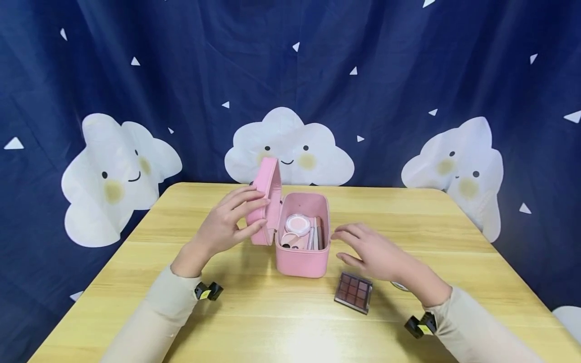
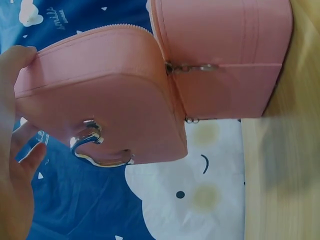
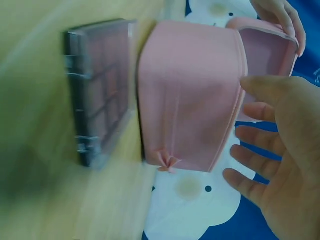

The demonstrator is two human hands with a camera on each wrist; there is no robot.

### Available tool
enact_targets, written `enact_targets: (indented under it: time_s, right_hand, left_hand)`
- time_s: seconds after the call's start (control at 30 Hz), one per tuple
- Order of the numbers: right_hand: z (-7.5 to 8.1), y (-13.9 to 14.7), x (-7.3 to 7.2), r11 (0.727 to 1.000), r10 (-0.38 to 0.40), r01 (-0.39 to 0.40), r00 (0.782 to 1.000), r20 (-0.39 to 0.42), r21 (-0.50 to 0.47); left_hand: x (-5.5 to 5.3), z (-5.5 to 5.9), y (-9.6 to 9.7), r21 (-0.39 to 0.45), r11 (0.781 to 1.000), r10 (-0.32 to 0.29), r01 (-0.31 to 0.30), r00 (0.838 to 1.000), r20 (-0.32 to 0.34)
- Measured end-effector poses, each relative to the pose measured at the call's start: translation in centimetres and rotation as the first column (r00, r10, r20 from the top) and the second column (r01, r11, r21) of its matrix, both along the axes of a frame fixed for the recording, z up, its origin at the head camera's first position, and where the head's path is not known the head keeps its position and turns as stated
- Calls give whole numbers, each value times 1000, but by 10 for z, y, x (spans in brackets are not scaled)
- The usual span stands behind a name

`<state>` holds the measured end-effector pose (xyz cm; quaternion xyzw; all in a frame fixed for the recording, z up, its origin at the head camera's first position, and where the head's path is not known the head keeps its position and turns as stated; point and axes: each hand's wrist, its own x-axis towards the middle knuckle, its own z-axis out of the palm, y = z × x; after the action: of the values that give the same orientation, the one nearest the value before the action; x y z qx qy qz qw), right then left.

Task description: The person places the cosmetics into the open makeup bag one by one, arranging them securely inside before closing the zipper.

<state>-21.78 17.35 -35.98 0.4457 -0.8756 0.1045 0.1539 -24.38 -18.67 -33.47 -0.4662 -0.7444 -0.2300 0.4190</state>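
Observation:
A pink cosmetic case (image 1: 301,263) stands on the table with its lid (image 1: 265,212) swung up to the left. My left hand (image 1: 227,217) touches this lid with spread, fairly straight fingers at its edge. In the left wrist view, a metal handle (image 2: 87,145) shows on the lid's outer face. My right hand (image 1: 374,252) hovers by the case's right wall, fingers loosely bent and nothing held. Inside the case lie a round compact (image 1: 297,224) and several slim sticks (image 1: 316,234). An eyeshadow palette (image 1: 354,291) lies in front of my right hand.
A round, shiny-rimmed item (image 1: 400,286) lies mostly hidden beneath my right forearm. The wooden table (image 1: 254,322) ends at the back against a blue curtain (image 1: 290,75) printed with clouds.

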Motion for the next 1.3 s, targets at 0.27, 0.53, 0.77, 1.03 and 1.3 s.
enact_targets:
  time_s: [0.27, 0.53, 0.77, 1.03, 1.3]
  right_hand:
    - [-17, 11, 19, 997, -13, 8, 998, 61, 81]
    - [-36, 16, 26, 987, -20, -4, 989, 147, 160]
    - [-47, 17, 32, 975, -53, 15, 984, 169, 223]
    - [-54, 16, 36, 965, -54, 5, 982, 182, 262]
    - [-56, 15, 37, 972, -23, -7, 992, 126, 233]
  left_hand:
    - [2, 0, -9, 1, 1000, 21, -21, 1000, -4]
    - [3, 5, -6, 2, 1000, 27, -27, 1000, 16]
    - [4, 0, -7, 21, 999, 33, -34, 999, 28]
    - [3, -5, -9, 43, 999, 23, -24, 999, 26]
    - [3, -2, -7, 48, 999, 15, -16, 999, 30]
